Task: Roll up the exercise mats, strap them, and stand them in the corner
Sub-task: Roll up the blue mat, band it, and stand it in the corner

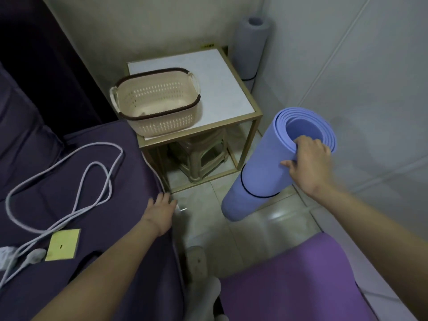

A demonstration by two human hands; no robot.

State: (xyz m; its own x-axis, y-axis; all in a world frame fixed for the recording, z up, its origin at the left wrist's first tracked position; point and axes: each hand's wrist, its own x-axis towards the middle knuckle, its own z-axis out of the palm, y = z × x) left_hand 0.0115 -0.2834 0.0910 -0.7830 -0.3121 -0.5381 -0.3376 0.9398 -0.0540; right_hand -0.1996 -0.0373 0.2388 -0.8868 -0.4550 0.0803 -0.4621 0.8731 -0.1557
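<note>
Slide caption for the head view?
Right hand grips strapped blue mat roll by its top; left hand rests on bed.

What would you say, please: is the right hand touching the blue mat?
Touching. The head view shows the right hand gripping the rim of the blue mat.

Both bare arms reach forward and down from the bottom of the frame. The left forearm (104, 269) runs up from the lower left corner to the left hand (162, 212), which is palm down with fingers straight and slightly spread at the right edge of the dark bedcover (129, 205); it holds nothing. The right forearm (370, 223) comes in from the lower right, wrist bent a little inward. The right hand (310, 158) grips the top end of the upright rolled blue mat (261, 170): its fingers curl over the rim into the hollow core, and the thumb presses on the outer wall. The two hands are well apart.
</note>
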